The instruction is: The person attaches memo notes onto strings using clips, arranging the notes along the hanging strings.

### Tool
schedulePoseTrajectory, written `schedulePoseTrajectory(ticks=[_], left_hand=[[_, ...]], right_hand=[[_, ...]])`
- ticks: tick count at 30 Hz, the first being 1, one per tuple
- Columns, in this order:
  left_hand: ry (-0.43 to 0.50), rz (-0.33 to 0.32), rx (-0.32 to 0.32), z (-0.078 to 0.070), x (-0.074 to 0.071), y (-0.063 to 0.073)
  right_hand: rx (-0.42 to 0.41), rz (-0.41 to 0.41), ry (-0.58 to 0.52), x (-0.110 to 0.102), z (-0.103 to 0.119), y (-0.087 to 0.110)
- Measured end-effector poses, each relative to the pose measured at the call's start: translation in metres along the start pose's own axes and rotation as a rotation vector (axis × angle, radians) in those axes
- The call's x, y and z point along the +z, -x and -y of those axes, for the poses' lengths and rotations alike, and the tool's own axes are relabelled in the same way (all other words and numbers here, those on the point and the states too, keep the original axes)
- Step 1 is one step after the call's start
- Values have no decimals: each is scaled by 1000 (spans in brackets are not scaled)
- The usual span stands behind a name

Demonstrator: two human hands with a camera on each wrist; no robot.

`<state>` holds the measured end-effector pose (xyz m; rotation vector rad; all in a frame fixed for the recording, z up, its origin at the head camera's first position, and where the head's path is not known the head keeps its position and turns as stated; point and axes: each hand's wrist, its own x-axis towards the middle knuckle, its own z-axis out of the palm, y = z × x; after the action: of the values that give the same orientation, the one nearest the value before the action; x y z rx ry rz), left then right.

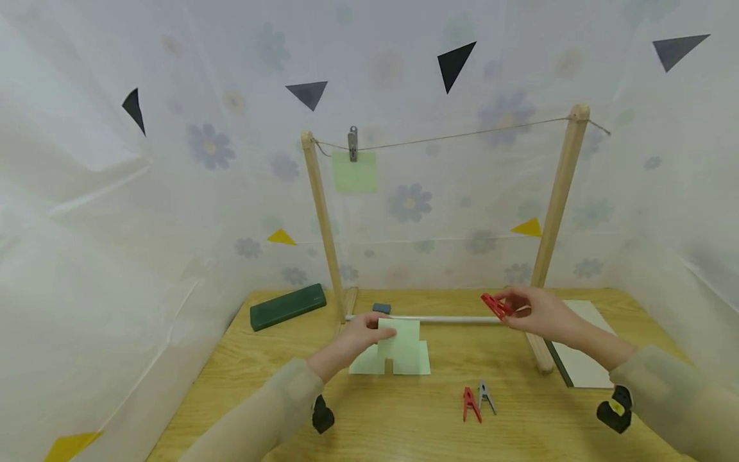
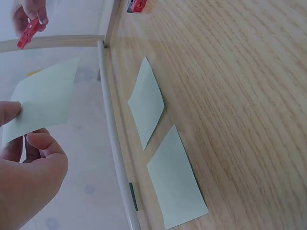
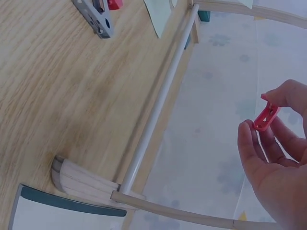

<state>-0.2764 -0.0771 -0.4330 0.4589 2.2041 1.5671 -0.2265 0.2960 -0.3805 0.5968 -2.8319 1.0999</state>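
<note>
My left hand point(image 1: 365, 335) pinches a pale green paper square point(image 1: 404, 333) by its left edge, thumb in front. Below it two more green sheets point(image 2: 175, 179) lie side by side on the table. My right hand point(image 1: 534, 313) holds a red clothespin point(image 3: 266, 115) between thumb and fingertips, in front of the right wooden post. On the table between the hands lie another red clothespin point(image 1: 471, 405) and a grey clothespin point(image 1: 487, 396). Higher up, a string point(image 1: 439, 138) spans two posts, and a grey clothespin point(image 1: 353, 144) holds a green sheet point(image 1: 355, 173) on it near the left end.
The wooden frame's right post point(image 1: 560, 192) and left post point(image 1: 323, 224) are joined low down by a white rod point(image 1: 450, 319). A dark green case point(image 1: 288, 307) lies at the back left, a small blue block point(image 1: 382, 308) behind the rod, and a white board point(image 1: 589, 353) at the right.
</note>
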Motion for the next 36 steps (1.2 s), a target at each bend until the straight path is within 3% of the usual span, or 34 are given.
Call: schedulePoseTrajectory(ticks=[13,17,24,31,36], left_hand=[[-11,-68,-9,-14,-2,-4],[-5,-86,17,-23,-2,-7],[59,-53,55,-35,-4,-14],[76,-106,59,-47,-5,-19],[114,-98,91,-60,-7,-21]], right_hand=[[10,-59,-32,-16,5,-13],[-18,-90,-20,-22,10,-17],[-7,-100,-34,-35,26,-20],[0,-118,-35,-39,31,-26],[6,-124,-41,-44,39,-31]])
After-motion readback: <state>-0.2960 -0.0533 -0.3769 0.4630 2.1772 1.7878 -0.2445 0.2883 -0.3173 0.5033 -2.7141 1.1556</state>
